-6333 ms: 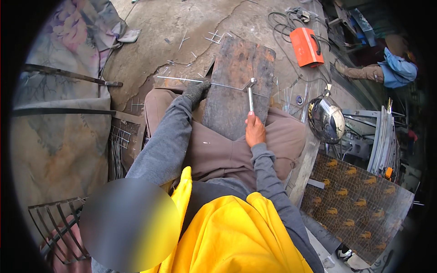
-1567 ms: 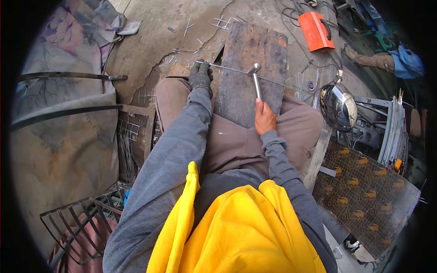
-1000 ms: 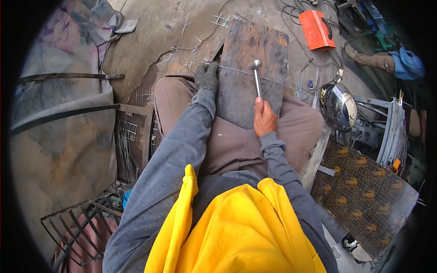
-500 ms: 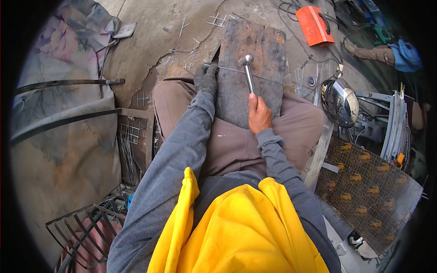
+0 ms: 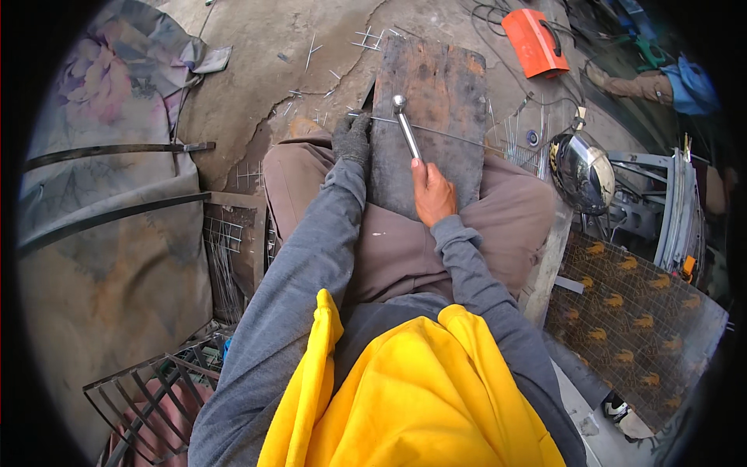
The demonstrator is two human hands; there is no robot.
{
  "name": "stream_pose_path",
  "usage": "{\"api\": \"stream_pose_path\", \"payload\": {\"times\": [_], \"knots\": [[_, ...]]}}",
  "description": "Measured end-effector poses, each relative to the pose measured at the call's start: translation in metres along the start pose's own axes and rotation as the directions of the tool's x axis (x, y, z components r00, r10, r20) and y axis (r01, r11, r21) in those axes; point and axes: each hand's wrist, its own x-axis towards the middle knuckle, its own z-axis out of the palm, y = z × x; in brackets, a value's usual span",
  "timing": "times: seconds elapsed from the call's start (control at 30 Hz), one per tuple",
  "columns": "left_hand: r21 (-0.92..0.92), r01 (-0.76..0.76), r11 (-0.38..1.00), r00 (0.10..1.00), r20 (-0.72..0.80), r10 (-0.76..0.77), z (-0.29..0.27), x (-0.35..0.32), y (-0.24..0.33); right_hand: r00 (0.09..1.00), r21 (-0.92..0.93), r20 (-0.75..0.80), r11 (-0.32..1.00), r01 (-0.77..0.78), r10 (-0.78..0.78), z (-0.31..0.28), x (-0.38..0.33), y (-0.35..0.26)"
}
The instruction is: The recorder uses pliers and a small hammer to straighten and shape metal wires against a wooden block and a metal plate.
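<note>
A worn, dark wooden board [image 5: 436,74] lies in front of me between my bent legs. Across it runs a thin metal rod [image 5: 447,134], tilted slightly down to the right. In a dark grey knitted glove, my left hand [image 5: 352,138] is closed around the rod's left end at the board's left edge. My bare right hand [image 5: 435,194] grips the handle of a steel hammer [image 5: 409,138]. The hammer's rounded head is over the board, just beyond the rod near its left part. Whether the hammer touches the rod I cannot tell.
Welded rod pieces [image 5: 368,39] lie scattered on the floor ahead. An orange case [image 5: 534,43] stands at the far right, near cables. A welding helmet [image 5: 582,173] and a patterned panel [image 5: 630,323] are on my right. At left hang a stained cloth [image 5: 117,288] and metal bars.
My right hand and the hammer have shifted left, bringing the head closer to my left hand. My left hand stays at the rod's left end.
</note>
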Motion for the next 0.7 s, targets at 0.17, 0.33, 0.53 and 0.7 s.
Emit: {"api": "stream_pose_path", "payload": {"times": [0.17, 0.33, 0.53, 0.7], "knots": [[-0.127, -0.004, 0.992, 1.0, -0.004, 0.003, 0.003, -0.002, 0.0, 0.999, 0.017, -0.026, 0.999, -0.041, 0.042, -0.01, -0.006, 0.009], [-0.113, 0.043, 0.993, 0.999, -0.014, -0.045, 0.0, 0.005, -0.011, 0.989, -0.052, -0.082, 0.991, -0.124, 0.12, -0.021, -0.02, 0.034], [-0.209, 0.091, 0.974, 0.996, 0.031, -0.086, -0.003, 0.01, -0.013, 0.979, -0.061, -0.169, 0.99, -0.127, 0.115, -0.013, -0.018, 0.054], [-0.117, 0.173, 0.978, 0.984, -0.011, -0.175, -0.002, 0.011, -0.011, 0.976, -0.04, -0.198, 0.994, -0.102, 0.092, -0.012, -0.02, 0.055]]}}
